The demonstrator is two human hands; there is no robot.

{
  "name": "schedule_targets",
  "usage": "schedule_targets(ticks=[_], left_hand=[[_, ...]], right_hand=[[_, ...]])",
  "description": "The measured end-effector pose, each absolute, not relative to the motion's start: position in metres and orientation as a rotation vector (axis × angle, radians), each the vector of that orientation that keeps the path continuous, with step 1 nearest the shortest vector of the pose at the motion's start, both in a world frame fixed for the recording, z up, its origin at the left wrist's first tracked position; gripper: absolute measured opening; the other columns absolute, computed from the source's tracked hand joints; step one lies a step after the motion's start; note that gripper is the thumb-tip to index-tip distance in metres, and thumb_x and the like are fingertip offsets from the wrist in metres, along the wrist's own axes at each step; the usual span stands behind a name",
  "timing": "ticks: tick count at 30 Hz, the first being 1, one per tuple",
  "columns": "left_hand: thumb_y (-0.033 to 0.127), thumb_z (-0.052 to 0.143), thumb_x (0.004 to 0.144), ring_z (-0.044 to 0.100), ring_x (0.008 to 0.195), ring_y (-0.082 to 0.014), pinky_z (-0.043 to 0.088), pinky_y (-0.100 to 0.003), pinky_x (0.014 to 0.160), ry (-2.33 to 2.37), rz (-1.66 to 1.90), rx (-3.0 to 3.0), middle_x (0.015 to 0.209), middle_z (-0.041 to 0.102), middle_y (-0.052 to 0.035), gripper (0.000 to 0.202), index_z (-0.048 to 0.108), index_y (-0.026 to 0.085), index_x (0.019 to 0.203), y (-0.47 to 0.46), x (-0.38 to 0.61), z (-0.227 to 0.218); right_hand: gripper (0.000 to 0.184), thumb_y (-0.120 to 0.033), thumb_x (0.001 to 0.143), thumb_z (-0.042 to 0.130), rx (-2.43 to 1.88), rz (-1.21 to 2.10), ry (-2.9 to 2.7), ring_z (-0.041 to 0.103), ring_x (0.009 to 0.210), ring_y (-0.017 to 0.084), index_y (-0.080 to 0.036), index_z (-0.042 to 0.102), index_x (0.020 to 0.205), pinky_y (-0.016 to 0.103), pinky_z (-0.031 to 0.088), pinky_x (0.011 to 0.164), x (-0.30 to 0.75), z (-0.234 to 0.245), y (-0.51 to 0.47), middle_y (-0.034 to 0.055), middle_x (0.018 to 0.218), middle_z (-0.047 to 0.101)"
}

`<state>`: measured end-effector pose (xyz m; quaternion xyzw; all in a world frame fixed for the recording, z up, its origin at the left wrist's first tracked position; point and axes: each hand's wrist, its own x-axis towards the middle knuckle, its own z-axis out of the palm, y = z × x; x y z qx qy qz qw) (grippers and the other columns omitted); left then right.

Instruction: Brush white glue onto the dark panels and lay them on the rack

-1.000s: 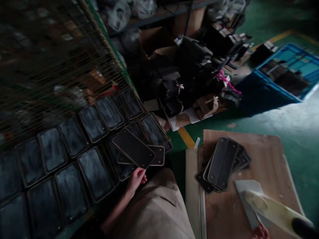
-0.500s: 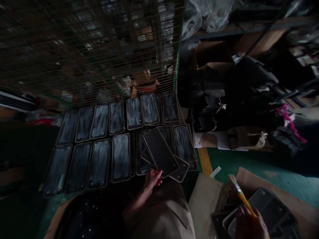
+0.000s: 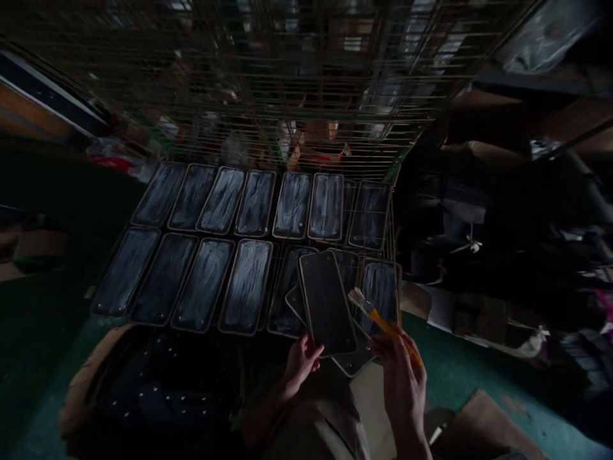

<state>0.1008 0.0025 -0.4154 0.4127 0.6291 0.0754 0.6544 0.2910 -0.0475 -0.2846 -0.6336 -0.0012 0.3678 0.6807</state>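
My left hand pinches the near left corner of a dark rectangular panel with rounded corners and a pale rim. Beneath it, a second dark panel lies at a slant, partly hidden. My right hand grips a paintbrush with an orange handle, its bristles pointing up and left beside the held panel's right edge. Two rows of similar panels, such as one in the near row, lie beyond my hands, their faces streaked whitish.
A wire mesh cage rises behind the rows. At lower left, a container holds black pieces with shiny studs. Cardboard lies at lower right on the green floor. Dark bundles stand at the right.
My right hand has come up and left from the stack at lower right, bringing the paintbrush near the held panel. My left hand keeps its pinch. The view has turned right to left.
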Motion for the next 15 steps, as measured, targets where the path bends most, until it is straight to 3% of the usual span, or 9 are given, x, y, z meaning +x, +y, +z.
schedule_targets(ticks=[4,7,15], left_hand=[[0.049,0.070,0.071,0.046,0.034,-0.0035,0.031,-0.015,0.032,1.403,0.247,0.857,0.061,0.054,0.0056,0.040,0.047,0.017,0.077,0.002,0.093,-0.418],[0.049,0.070,0.071,0.052,0.040,-0.0067,0.036,-0.016,0.036,1.510,0.293,0.879,0.063,0.057,0.0042,0.039,0.047,0.018,0.079,-0.001,0.086,-0.416],[0.052,0.064,0.077,0.057,0.042,-0.0093,0.037,-0.016,0.038,1.608,0.245,0.832,0.063,0.057,0.0042,0.036,0.046,0.020,0.081,-0.016,0.098,-0.403]], right_hand=[[0.030,-0.039,0.089,0.059,-1.575,0.912,-0.326,0.070,0.075,0.021,-0.022,0.059,0.115,0.035,0.058,0.068,0.302,-0.293,-0.022,0.0060,0.092,0.071],[0.029,-0.037,0.092,0.056,-1.660,0.932,-0.603,0.070,0.078,0.021,-0.021,0.058,0.116,0.035,0.059,0.071,0.312,-0.299,-0.005,0.0072,0.096,0.071],[0.028,-0.029,0.097,0.047,-1.789,0.797,-1.560,0.068,0.099,0.018,-0.026,0.057,0.124,0.032,0.056,0.086,0.338,-0.308,0.055,0.0044,0.112,0.070]])
